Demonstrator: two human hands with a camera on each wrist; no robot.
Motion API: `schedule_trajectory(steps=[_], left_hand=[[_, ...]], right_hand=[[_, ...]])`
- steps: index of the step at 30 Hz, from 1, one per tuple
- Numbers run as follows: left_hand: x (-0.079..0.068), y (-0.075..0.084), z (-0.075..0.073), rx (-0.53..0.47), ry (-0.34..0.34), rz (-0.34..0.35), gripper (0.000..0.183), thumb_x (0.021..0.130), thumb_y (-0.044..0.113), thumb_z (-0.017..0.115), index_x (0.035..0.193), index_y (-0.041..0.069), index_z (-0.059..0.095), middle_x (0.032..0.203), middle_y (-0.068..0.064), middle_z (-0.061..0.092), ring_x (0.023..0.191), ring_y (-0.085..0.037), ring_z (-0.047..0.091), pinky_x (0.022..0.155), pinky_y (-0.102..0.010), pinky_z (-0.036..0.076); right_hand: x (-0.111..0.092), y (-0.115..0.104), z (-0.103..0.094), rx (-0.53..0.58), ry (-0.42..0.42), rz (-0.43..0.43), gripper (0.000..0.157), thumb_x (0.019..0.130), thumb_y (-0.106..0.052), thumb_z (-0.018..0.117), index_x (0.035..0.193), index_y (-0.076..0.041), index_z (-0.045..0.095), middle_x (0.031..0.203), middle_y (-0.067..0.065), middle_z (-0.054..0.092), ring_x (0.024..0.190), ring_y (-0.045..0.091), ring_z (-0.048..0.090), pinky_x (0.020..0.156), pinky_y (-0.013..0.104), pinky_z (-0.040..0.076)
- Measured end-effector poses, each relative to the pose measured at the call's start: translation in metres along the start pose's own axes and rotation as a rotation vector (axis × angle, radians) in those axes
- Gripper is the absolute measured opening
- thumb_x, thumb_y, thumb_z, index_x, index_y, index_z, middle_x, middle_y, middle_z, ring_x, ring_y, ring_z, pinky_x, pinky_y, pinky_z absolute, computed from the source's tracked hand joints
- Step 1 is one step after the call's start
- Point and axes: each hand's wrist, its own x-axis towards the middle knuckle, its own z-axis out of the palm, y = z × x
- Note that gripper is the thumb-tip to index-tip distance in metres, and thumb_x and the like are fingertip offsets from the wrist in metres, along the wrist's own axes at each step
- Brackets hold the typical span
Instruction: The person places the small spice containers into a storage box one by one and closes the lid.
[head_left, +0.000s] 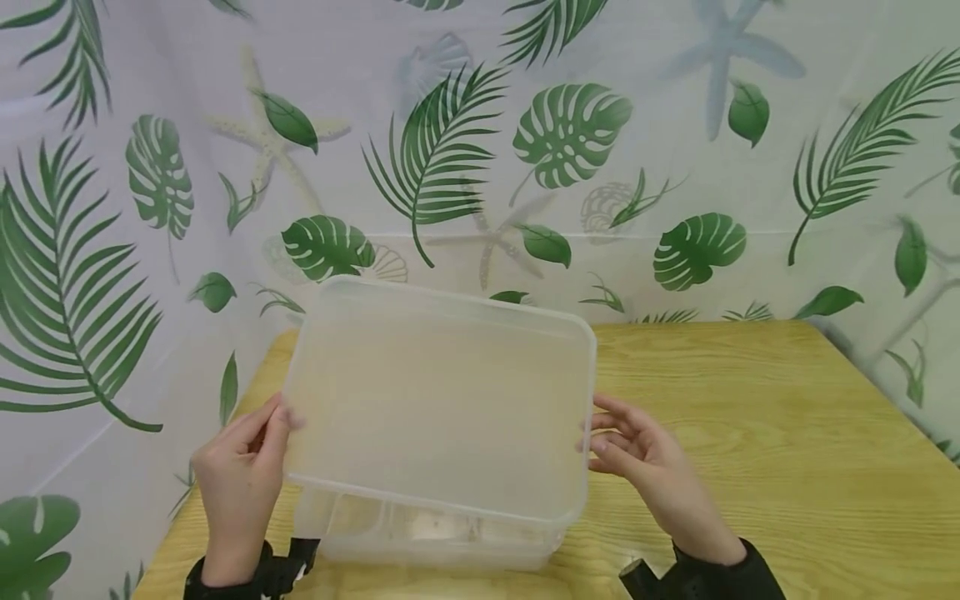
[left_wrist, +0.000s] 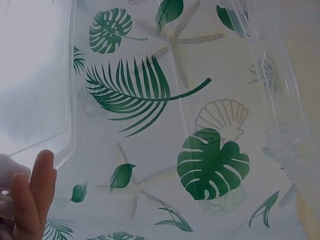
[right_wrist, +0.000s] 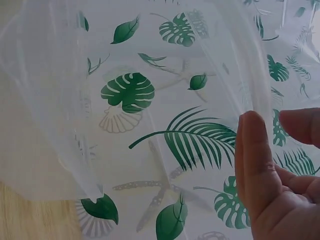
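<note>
A large translucent plastic lid [head_left: 442,400] with a raised rim is held up and tilted, its left side higher than its right. My left hand [head_left: 243,471] pinches its left edge between thumb and fingers. At the opposite edge, the fingertips of my right hand [head_left: 641,454] touch the rim, and in the right wrist view the thumb stands apart from the fingers. Below the lid, a clear plastic box [head_left: 435,557] with inner compartments sits on the table, its back part hidden by the lid. The box wall [left_wrist: 280,75] also shows in the left wrist view.
The wood-grain table [head_left: 750,433] extends to the right and behind the box. A white cloth [head_left: 480,167] printed with green leaves, starfish and shells hangs along the back and left. Black straps with camera mounts [head_left: 292,567] circle both wrists.
</note>
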Motion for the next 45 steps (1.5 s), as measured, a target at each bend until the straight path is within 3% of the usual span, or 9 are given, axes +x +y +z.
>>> schedule_trajectory(steps=[4,8,13,17,24,31,39,45], left_hand=[[-0.003,-0.005,-0.001,0.065,-0.053,-0.002,0.014,0.079,0.003,0.062,0.090,-0.003,0.069,0.071,-0.010,0.065,0.057,-0.003,0.054,0.052,-0.015,0.039],[-0.010,-0.017,-0.004,0.185,-0.200,-0.004,0.017,0.082,0.007,0.060,0.090,-0.005,0.068,0.073,-0.014,0.065,0.057,-0.017,0.059,0.050,-0.025,0.044],[-0.023,-0.029,-0.014,0.258,-0.465,-0.129,0.028,0.089,0.018,0.054,0.097,-0.006,0.065,0.083,-0.018,0.065,0.068,-0.025,0.062,0.055,-0.033,0.048],[-0.035,-0.036,-0.019,0.297,-0.576,-0.198,0.033,0.091,0.023,0.051,0.100,-0.006,0.065,0.089,-0.019,0.065,0.073,-0.026,0.063,0.060,-0.035,0.048],[-0.051,-0.047,-0.018,0.371,-0.553,-0.145,0.028,0.088,0.019,0.055,0.096,-0.006,0.066,0.082,-0.017,0.065,0.068,-0.025,0.063,0.053,-0.033,0.046],[-0.058,-0.050,-0.017,0.412,-0.596,-0.160,0.028,0.087,0.020,0.056,0.095,-0.005,0.066,0.077,-0.014,0.066,0.063,-0.023,0.062,0.049,-0.029,0.042],[-0.060,-0.046,-0.012,0.419,-0.613,-0.195,0.028,0.087,0.018,0.055,0.097,-0.006,0.066,0.079,-0.016,0.065,0.056,-0.020,0.059,0.043,-0.029,0.033],[-0.060,-0.041,-0.010,0.402,-0.604,-0.199,0.029,0.089,0.016,0.052,0.101,-0.008,0.063,0.086,-0.019,0.065,0.076,-0.030,0.064,0.062,-0.038,0.048]], right_hand=[[0.000,-0.014,0.015,-0.086,0.078,0.043,0.053,0.089,-0.016,0.053,0.137,-0.001,0.033,0.113,0.020,0.047,0.094,0.015,0.057,0.076,0.034,0.047],[0.004,-0.009,0.022,-0.141,0.074,0.100,0.054,0.088,-0.015,0.055,0.135,0.003,0.033,0.111,0.017,0.048,0.089,0.012,0.055,0.072,0.033,0.047],[0.011,0.007,0.024,-0.230,-0.017,0.168,0.061,0.087,-0.021,0.057,0.135,0.007,0.031,0.107,0.015,0.048,0.084,0.016,0.054,0.068,0.036,0.047],[0.015,0.017,0.023,-0.262,-0.110,0.196,0.067,0.087,-0.026,0.058,0.135,0.010,0.028,0.103,0.013,0.047,0.079,0.018,0.052,0.063,0.036,0.046],[0.017,0.035,0.029,-0.332,-0.147,0.210,0.066,0.086,-0.028,0.059,0.132,0.010,0.032,0.096,0.008,0.049,0.074,0.018,0.051,0.059,0.032,0.043],[0.017,0.037,0.033,-0.410,-0.102,0.205,0.059,0.086,-0.027,0.059,0.127,0.009,0.039,0.087,0.006,0.049,0.067,0.019,0.048,0.055,0.030,0.041],[0.016,0.033,0.026,-0.428,-0.155,0.232,0.056,0.087,-0.027,0.058,0.124,0.011,0.039,0.084,0.006,0.049,0.065,0.020,0.047,0.057,0.031,0.041],[0.017,0.033,0.027,-0.448,-0.116,0.225,0.053,0.086,-0.023,0.059,0.123,0.011,0.041,0.081,0.006,0.048,0.063,0.019,0.047,0.056,0.031,0.041]])
